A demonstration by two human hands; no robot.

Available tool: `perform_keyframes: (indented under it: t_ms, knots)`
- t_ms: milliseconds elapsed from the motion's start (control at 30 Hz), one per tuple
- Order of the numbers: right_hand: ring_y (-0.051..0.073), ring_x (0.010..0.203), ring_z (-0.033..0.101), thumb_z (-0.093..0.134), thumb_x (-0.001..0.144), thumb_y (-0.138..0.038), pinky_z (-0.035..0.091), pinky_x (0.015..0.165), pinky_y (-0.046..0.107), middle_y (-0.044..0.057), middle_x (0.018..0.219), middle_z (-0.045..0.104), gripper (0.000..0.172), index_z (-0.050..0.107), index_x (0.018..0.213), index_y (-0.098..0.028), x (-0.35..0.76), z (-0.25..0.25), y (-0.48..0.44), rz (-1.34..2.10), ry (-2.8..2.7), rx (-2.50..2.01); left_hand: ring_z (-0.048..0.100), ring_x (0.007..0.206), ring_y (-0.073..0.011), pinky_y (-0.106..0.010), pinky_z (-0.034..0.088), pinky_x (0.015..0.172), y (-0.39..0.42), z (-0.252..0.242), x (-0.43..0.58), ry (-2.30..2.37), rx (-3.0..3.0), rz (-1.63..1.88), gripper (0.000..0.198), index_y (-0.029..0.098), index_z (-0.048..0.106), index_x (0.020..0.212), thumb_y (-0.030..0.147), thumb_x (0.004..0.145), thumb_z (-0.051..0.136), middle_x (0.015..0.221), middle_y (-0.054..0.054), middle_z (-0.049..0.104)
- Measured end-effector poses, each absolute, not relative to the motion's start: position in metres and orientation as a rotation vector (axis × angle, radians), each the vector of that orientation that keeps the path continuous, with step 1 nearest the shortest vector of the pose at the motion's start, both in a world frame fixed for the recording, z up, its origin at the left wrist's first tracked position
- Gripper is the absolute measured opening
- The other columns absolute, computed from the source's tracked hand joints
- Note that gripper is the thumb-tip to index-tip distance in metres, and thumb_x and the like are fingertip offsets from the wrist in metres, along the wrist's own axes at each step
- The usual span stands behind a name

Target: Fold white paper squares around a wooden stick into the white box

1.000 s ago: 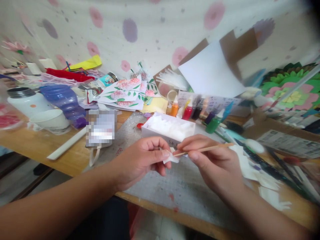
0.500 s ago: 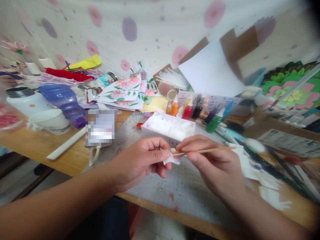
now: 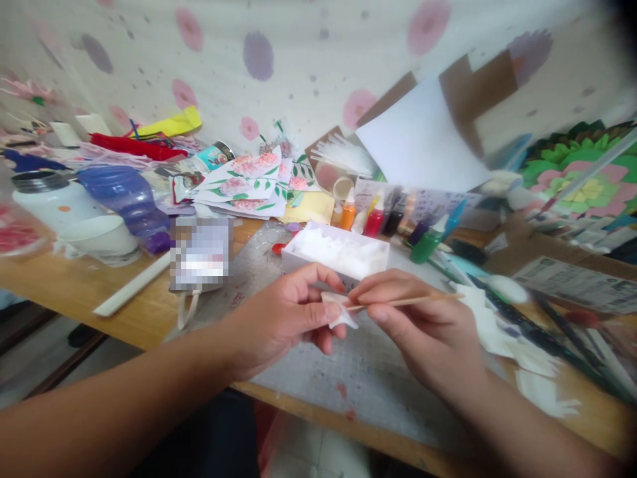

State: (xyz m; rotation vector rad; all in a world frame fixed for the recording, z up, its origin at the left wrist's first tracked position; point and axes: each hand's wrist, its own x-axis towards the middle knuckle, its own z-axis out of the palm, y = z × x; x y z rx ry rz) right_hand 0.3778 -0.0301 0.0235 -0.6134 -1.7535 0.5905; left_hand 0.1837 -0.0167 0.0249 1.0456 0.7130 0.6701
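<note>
Between the thumb and fingers of my left hand (image 3: pixel 293 312) is a small thin white piece (image 3: pixel 350 320), perhaps paper or cloth, with its corners sticking out to the right. My right hand (image 3: pixel 423 318) pinches a thin wooden stick (image 3: pixel 405 302), whose left end meets the white piece and whose other end points right. Both hands are close together over a grey cutting mat (image 3: pixel 318 392). Just behind them stands a white box (image 3: pixel 336 255) filled with fluffy white pieces.
Small paint bottles, among them a red one (image 3: pixel 374 219) and a green one (image 3: pixel 426 242), stand behind the box. White cut strips (image 3: pixel 540 392) lie at right near a cardboard box (image 3: pixel 572 265). At left are a white cup (image 3: pixel 97 236) and a blue-purple bottle (image 3: pixel 122 199).
The white piece has turned a little and shows more of its surface. My left forefinger has lifted off it slightly, and my right hand has shifted slightly left with the stick.
</note>
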Motion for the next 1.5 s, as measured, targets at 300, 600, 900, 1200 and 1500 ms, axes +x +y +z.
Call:
perform_keyframes:
  t_ms: [300, 600, 900, 1200, 1500]
  knots:
    - [0.019, 0.081, 0.073, 0.066, 0.085, -0.011, 0.061, 0.075, 0.034, 0.005, 0.079, 0.077, 0.014, 0.075, 0.087, -0.022, 0.376, 0.022, -0.031, 0.565, -1.751, -0.629, 0.055, 0.063, -0.0104, -0.027, 0.043, 0.063, -0.015, 0.024, 0.183, 0.779, 1.258, 0.634, 0.032, 0.022, 0.055, 0.104, 0.029, 0.079, 0.074, 0.076, 0.003, 0.06]
    - [0.019, 0.081, 0.073, 0.067, 0.085, -0.011, 0.062, 0.075, 0.033, 0.003, 0.08, 0.077, 0.015, 0.075, 0.088, -0.023, 0.376, 0.021, -0.03, 0.571, -1.804, -0.65, 0.051, 0.062, -0.0092, -0.026, 0.042, 0.061, -0.017, 0.025, 0.188, 0.794, 1.291, 0.624, 0.029, 0.02, 0.055, 0.103, 0.028, 0.08, 0.071, 0.076, 0.005, 0.054]
    - [0.018, 0.08, 0.074, 0.067, 0.085, -0.012, 0.063, 0.074, 0.032, 0.004, 0.083, 0.078, 0.015, 0.075, 0.089, -0.023, 0.376, 0.019, -0.031, 0.603, -1.811, -0.661, 0.052, 0.059, -0.0092, -0.026, 0.041, 0.06, -0.018, 0.025, 0.191, 0.832, 1.308, 0.63, 0.016, 0.02, 0.053, 0.093, 0.023, 0.082, 0.065, 0.067, 0.007, 0.053]
    - [0.018, 0.081, 0.074, 0.068, 0.084, -0.01, 0.063, 0.074, 0.032, 0.003, 0.083, 0.078, 0.017, 0.076, 0.089, -0.024, 0.376, 0.02, -0.03, 0.596, -1.791, -0.669, 0.053, 0.061, -0.0086, -0.025, 0.043, 0.062, -0.017, 0.022, 0.189, 0.798, 1.278, 0.662, 0.018, 0.022, 0.051, 0.096, 0.018, 0.084, 0.064, 0.067, 0.007, 0.056]
    - [0.016, 0.081, 0.072, 0.069, 0.082, -0.009, 0.06, 0.076, 0.03, 0.001, 0.084, 0.078, 0.018, 0.077, 0.086, -0.025, 0.375, 0.013, -0.029, 0.604, -1.583, -0.682, 0.054, 0.054, -0.009, -0.023, 0.043, 0.056, -0.016, 0.021, 0.182, 0.834, 1.329, 0.798, 0.017, 0.026, 0.04, 0.098, 0.023, 0.091, 0.056, 0.063, 0.009, 0.061]
